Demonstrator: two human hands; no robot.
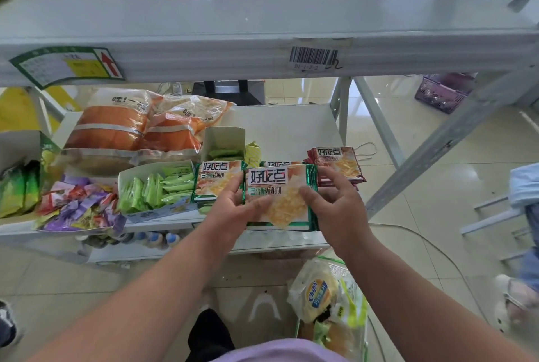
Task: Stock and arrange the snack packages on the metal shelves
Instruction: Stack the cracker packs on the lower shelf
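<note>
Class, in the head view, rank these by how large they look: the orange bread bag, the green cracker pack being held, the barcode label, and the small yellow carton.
1. Orange bread bag
2. Green cracker pack, though it sits nearer the camera
3. Barcode label
4. Yellow carton

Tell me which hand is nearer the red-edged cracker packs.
Right. The right hand, holding the green-edged pack, sits just below the red-edged cracker packs; the left hand is across that pack, farther left.
</note>
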